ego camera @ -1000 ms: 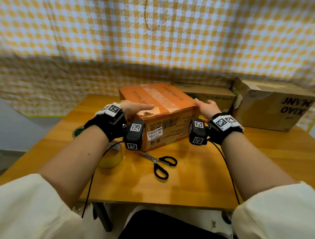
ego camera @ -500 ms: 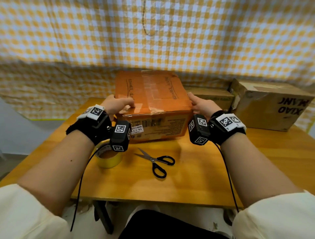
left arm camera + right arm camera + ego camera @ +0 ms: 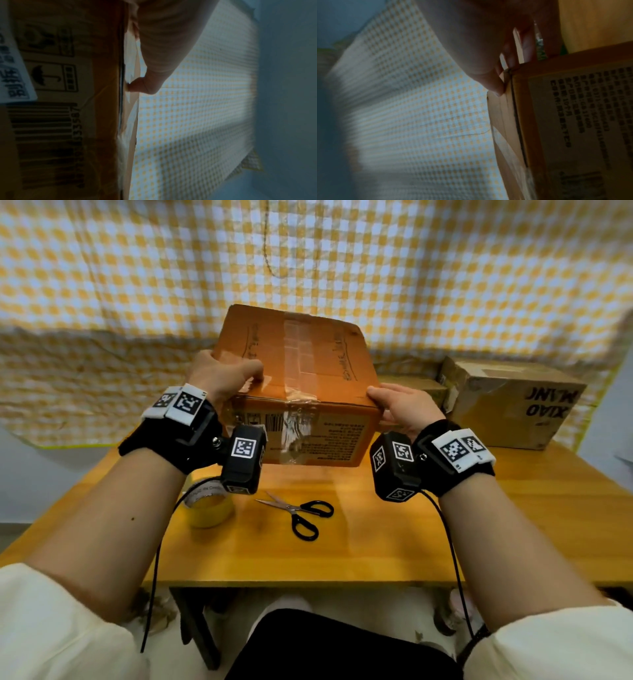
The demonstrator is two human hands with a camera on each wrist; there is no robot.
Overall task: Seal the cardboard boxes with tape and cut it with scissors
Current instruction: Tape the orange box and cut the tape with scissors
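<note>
An orange-brown cardboard box (image 3: 318, 364) with clear tape down its top seam is raised off the wooden table (image 3: 359, 546), tilted with its top toward me. My left hand (image 3: 222, 376) grips its near left corner, thumb on top (image 3: 137, 86). My right hand (image 3: 399, 405) grips the near right corner, thumb on the top edge (image 3: 494, 86) and fingers along the side. Black-handled scissors (image 3: 301, 513) lie on the table below the box. A yellowish tape roll (image 3: 209, 508) stands to their left, partly hidden by my left wrist camera.
A brown box printed with black letters (image 3: 513, 402) sits at the table's back right, with a flatter box (image 3: 411, 388) beside it. A yellow-and-white checked cloth (image 3: 308, 268) hangs behind the table. The table's near edge (image 3: 308, 582) is in front of my lap.
Both hands have lifted the box off the table and tipped its taped top toward me. Scissors and tape roll stayed put.
</note>
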